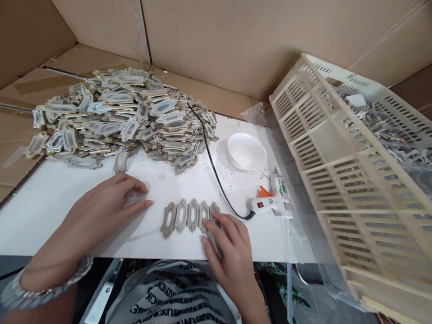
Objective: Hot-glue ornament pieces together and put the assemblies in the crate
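Several grey oval frame-like plates [193, 216] with open centres stand side by side in a short row on the white tabletop [145, 243]. My right hand [231, 245] reaches in from the right, its fingertips resting on the rightmost plates and its fingers a little apart. To the left of the row, my left hand [110, 204] is over the table, thumb and forefinger spread with nothing between them. Behind it rises a large heap of similar plates [114, 112], many with pale tan edges.
A white bowl [247, 151] sits right of the heap. In front of it lies a white glue gun [270, 206] with an orange stand, its black cable [212, 157] running back to the heap. A cream slatted crate [337, 180] of metal parts stands at right. Cardboard walls [219, 45] enclose the back.
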`<state>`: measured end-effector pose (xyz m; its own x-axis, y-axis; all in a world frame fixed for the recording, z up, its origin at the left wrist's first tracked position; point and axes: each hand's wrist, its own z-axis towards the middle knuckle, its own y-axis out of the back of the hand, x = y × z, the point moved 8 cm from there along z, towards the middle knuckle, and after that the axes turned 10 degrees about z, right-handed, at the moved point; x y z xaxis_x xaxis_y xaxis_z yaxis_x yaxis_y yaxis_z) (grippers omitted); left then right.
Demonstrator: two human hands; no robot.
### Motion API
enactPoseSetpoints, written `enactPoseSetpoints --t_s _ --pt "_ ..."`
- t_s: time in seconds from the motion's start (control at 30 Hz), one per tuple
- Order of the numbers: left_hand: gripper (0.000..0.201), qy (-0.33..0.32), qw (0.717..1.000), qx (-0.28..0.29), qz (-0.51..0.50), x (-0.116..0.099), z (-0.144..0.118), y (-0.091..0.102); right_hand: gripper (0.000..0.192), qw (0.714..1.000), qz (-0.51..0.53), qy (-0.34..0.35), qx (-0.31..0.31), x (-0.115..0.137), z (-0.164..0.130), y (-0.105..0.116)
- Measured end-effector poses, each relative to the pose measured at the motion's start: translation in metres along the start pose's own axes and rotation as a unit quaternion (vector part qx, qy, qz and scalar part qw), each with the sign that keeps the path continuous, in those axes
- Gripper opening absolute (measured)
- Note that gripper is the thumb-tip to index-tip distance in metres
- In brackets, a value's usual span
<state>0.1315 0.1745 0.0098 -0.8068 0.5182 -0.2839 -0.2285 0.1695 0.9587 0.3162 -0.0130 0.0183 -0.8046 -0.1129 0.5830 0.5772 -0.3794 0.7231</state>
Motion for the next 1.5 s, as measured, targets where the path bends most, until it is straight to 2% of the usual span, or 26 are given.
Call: enactPoseSetpoints --t_s 0.1,0.27,0.5,0.6,0.67,0.77,0.87,0.93,1.0,1.1,1.2,1.27,1.37,1.5 --pt "0.044 0.01 1.0 0.022 0.0 0.001 0.005 -0.001 0.024 1.0 -0.001 0.002 -0.001 0.0 0.0 0.0" --pt "0.041 0.014 0.999 0.027 -0.014 -0.002 0.006 0.001 0.025 1.0 0.001 -0.002 0.002 -0.001 -0.001 0.0" --pt "0.04 0.08 0.993 0.077 -0.048 0.002 0.0 -0.004 0.025 1.0 -0.001 -0.001 -0.006 -0.001 -0.001 0.0" --pt "0.045 0.102 0.991 0.047 -0.074 0.004 -0.002 0.002 0.026 1.0 0.007 -0.003 -0.007 -0.003 -0.001 0.001" --pt "0.045 0.131 0.983 0.013 -0.125 0.005 -0.007 0.008 0.027 0.999 0.029 -0.004 -0.017 -0.003 -0.001 0.004" --pt "0.04 0.169 0.949 -0.023 -0.267 -0.001 -0.018 0.012 0.027 0.993 0.092 -0.002 -0.068 0.001 0.0 0.016" --pt "0.032 0.169 0.892 -0.017 -0.418 -0.022 -0.028 0.003 0.032 0.977 0.174 -0.01 -0.125 0.009 0.006 0.026" --pt "0.028 0.158 0.858 0.01 -0.488 -0.04 -0.033 -0.008 0.034 0.958 0.249 -0.033 -0.135 0.014 0.014 0.024" --pt "0.025 0.151 0.836 0.043 -0.526 -0.057 -0.037 -0.018 0.027 0.93 0.337 -0.071 -0.126 0.016 0.024 0.016" --pt "0.024 0.153 0.815 0.064 -0.555 -0.07 -0.042 -0.028 0.019 0.881 0.449 -0.132 -0.074 0.017 0.039 -0.005" --pt "0.024 0.162 0.801 0.061 -0.574 -0.071 -0.045 -0.032 0.008 0.838 0.51 -0.19 -0.041 0.014 0.046 -0.021" --pt "0.022 0.168 0.798 0.065 -0.575 -0.069 -0.047 -0.034 0.006 0.824 0.524 -0.209 -0.051 0.01 0.046 -0.023" --pt "0.023 0.175 0.802 0.072 -0.566 -0.065 -0.051 -0.037 0.009 0.824 0.523 -0.206 -0.075 0.007 0.047 -0.02" --pt "0.022 0.191 0.812 0.053 -0.549 -0.062 -0.054 -0.037 0.004 0.822 0.522 -0.215 -0.076 0.006 0.047 -0.021"
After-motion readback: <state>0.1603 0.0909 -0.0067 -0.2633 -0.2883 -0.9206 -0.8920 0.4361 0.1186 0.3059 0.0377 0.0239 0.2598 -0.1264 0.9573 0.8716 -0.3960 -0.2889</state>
